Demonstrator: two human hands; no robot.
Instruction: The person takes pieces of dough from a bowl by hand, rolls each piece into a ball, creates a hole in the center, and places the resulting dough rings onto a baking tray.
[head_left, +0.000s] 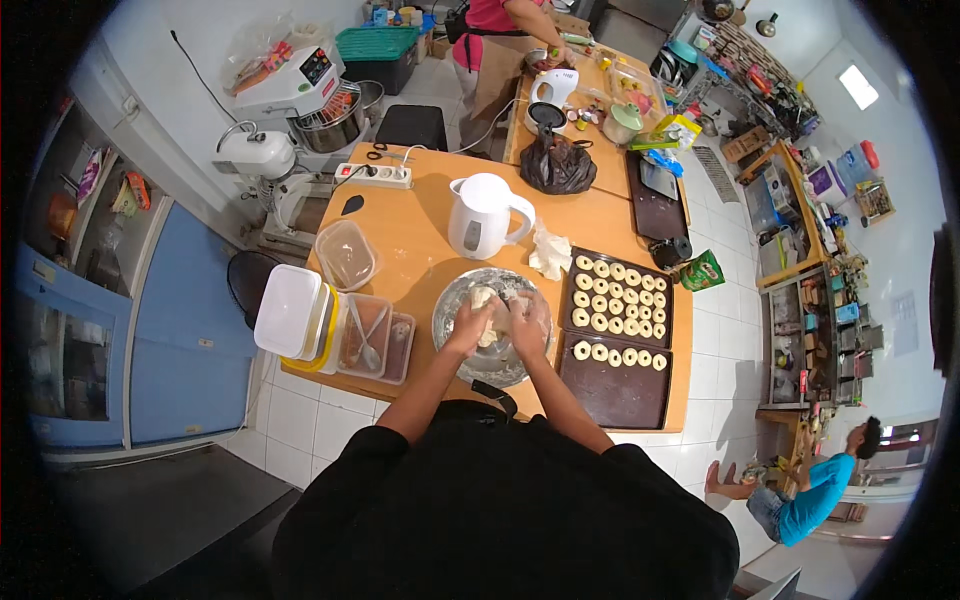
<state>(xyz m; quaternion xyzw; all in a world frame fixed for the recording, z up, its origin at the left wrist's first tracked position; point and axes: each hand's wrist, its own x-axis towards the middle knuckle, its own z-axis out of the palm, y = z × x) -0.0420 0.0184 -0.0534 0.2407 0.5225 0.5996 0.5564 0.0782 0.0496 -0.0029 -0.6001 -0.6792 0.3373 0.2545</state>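
A steel mixing bowl (448, 358) stands before me, its wall smeared with flour and dough. Inside it, my left hand (469, 327) grips a lump of pale dough (484, 297), part of which bulges above the fingers. My right hand (529, 327) is also in the bowl, fingers curved beside the dough; whether it holds some is hidden. To the right, ring-shaped dough pieces (616, 307) fill rows on a dark baking tray (574, 262). A single row of rings lies along the top of a nearer tray (615, 394).
A white electric kettle (480, 217) stands just beyond the bowl, beside a crumpled pale cloth or wrap (551, 253). Plastic containers (289, 311) are stacked at left. Farther back are a power strip (375, 175) and a black plastic bag (559, 165). One person (495, 45) works opposite; another (814, 491) sits far right.
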